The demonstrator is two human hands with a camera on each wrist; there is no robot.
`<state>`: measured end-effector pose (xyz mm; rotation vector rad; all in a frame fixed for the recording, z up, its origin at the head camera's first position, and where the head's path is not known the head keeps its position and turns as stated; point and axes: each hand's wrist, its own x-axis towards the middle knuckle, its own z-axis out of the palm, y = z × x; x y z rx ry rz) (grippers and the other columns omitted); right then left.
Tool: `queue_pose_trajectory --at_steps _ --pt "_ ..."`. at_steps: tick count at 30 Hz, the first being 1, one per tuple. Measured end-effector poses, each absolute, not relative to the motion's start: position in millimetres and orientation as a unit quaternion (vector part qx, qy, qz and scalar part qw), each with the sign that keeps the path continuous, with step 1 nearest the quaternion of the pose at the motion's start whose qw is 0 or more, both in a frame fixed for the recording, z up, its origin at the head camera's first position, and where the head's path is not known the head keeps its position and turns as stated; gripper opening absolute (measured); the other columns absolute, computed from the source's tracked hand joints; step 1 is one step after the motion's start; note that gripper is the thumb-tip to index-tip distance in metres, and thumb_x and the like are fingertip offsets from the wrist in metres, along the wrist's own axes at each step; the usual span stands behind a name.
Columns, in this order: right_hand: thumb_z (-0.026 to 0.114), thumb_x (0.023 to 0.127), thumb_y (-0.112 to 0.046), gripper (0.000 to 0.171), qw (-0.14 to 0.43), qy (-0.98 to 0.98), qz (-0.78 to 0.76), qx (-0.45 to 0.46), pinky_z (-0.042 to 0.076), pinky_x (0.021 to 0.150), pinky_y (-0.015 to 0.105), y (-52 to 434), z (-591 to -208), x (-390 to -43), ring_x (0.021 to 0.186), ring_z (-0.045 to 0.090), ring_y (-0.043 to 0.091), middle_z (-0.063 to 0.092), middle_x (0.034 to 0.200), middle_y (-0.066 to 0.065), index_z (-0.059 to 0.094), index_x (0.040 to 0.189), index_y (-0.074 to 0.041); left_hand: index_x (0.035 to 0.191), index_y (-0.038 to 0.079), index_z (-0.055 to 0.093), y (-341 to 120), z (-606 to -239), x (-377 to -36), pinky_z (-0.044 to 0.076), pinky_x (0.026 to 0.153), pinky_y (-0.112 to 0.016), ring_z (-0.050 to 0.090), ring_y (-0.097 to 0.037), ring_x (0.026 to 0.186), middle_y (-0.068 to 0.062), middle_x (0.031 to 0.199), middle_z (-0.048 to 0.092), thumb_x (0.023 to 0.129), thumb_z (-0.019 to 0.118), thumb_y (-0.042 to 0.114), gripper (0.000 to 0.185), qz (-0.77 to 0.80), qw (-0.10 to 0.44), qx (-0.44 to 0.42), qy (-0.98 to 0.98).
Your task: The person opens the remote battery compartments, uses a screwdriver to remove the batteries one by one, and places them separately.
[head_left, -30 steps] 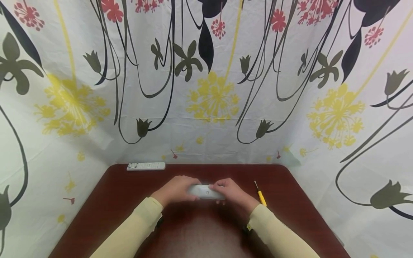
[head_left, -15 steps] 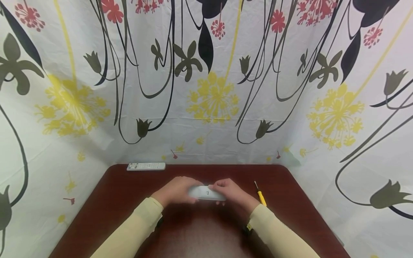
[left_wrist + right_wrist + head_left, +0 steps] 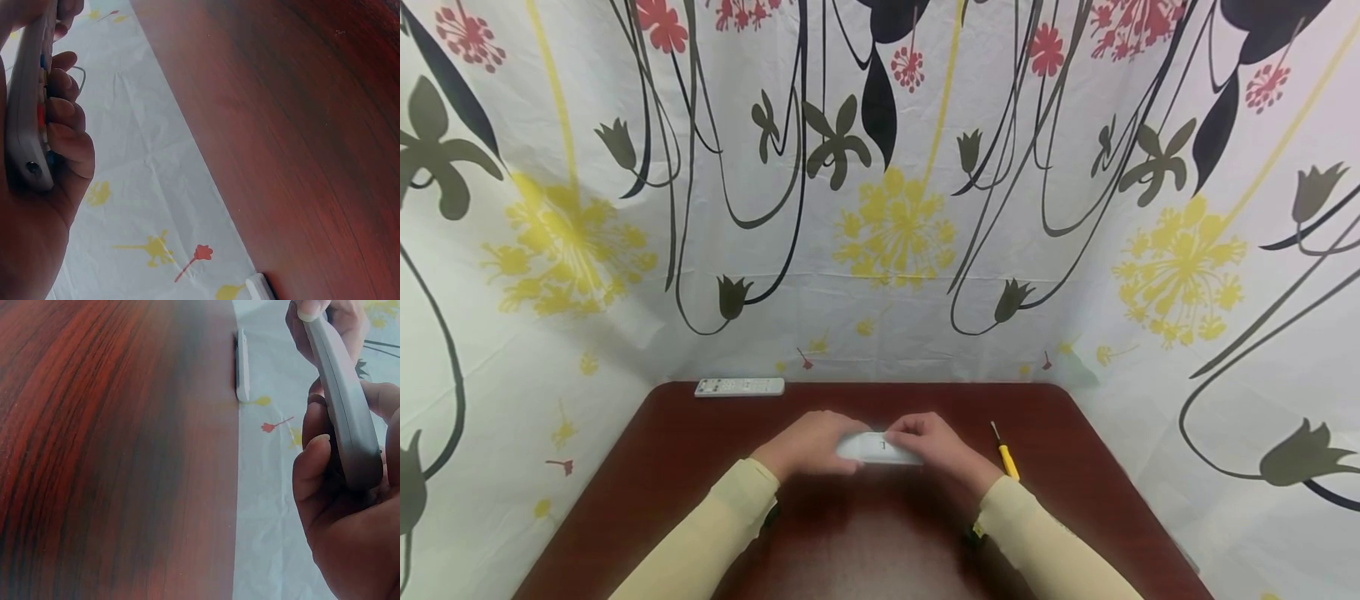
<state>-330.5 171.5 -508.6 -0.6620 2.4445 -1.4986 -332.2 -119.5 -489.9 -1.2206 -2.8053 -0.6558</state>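
Note:
A white remote control (image 3: 868, 450) is held lengthwise above the middle of the table, its plain back with a small latch mark turned up toward the head view. My left hand (image 3: 808, 442) grips its left end. In the left wrist view, fingers wrap under the remote (image 3: 25, 119) over its coloured buttons, and a small round hole shows in the end. My right hand (image 3: 936, 446) holds the other end, thumb and index finger by the latch mark. The right wrist view shows the remote (image 3: 350, 419) edge-on, with right-hand fingers (image 3: 312, 462) curled under it.
A second white remote (image 3: 740, 387) lies at the back left edge of the dark red table (image 3: 880, 533). To the right of my right hand is a yellow-handled screwdriver (image 3: 1006, 454). Floral-printed cloth (image 3: 880, 333) hangs behind and along both sides.
Both hands keep their hold on the remote in nearly the same spot. The right fingertips that showed below its near edge have slipped out of sight; the remote has tilted slightly.

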Motion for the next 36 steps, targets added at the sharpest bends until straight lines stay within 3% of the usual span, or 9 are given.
queue_pose_trajectory --at_steps 11,19,26,36 --pt "0.080 0.104 -0.041 0.018 0.068 0.838 -0.479 -0.251 0.060 0.081 0.036 170.7 -505.5 -326.9 0.098 0.069 0.022 0.080 0.111 -0.006 0.085 0.115 -0.027 0.133 0.036 0.077 -123.3 -493.4 -335.9 0.055 0.084 -0.032 0.066 -0.007 0.094 0.022 0.113 0.073 0.092 0.085 0.054 0.046 -0.269 -0.026 -0.382 -0.884" --pt "0.087 0.097 -0.045 0.028 0.062 0.842 -0.461 -0.274 0.059 0.091 0.040 171.4 -502.1 -322.7 0.105 0.068 0.022 0.076 0.116 -0.007 0.080 0.122 -0.032 0.130 0.036 0.078 -126.8 -493.6 -337.6 0.056 0.085 -0.034 0.067 -0.008 0.096 0.021 0.114 0.073 0.092 0.084 0.056 0.044 -0.303 -0.056 -0.365 -0.878" --pt "0.089 0.094 -0.047 0.034 0.061 0.846 -0.447 -0.285 0.058 0.092 0.043 171.9 -500.8 -321.1 0.107 0.068 0.021 0.075 0.118 -0.009 0.078 0.124 -0.036 0.129 0.034 0.079 -128.4 -492.0 -339.0 0.056 0.088 -0.035 0.067 -0.010 0.099 0.020 0.114 0.073 0.091 0.085 0.054 0.044 -0.318 -0.082 -0.355 -0.875" --pt "0.088 0.094 -0.052 0.038 -0.021 0.864 -0.353 -0.358 0.058 0.088 0.035 168.3 -501.0 -320.6 0.101 0.064 0.011 0.066 0.114 -0.015 0.074 0.126 -0.036 0.127 0.030 0.080 -129.0 -490.4 -341.2 0.057 0.087 -0.035 0.067 -0.009 0.097 0.019 0.113 0.074 0.091 0.086 0.052 0.043 -0.316 -0.082 -0.364 -0.872"
